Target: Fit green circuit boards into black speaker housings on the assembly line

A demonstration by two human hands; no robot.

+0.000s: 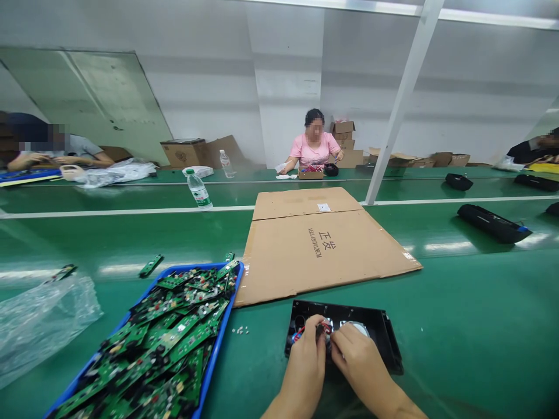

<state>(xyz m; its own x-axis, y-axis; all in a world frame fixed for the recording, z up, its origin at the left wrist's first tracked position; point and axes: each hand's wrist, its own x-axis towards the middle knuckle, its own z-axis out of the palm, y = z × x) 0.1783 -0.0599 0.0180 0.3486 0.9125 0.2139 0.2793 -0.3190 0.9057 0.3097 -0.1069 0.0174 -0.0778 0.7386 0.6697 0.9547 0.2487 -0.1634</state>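
Blue tray (219,343), heaped with circuit boards (170,326), is lying nearest; right of that tray, a black housing (379,323) is resting. Tugging too hard, the left hand (305,352) or right hand (357,355) could be tearing red wires (326,327) loose. Both are angling inward over the housing, the left pinching at the wires; the right's grip I cannot tell.

Yeah, just regular human kit: a bare left hand (305,355), a bare right hand (360,355), and slim bare forearms (399,401) widening past the wrists (294,387).
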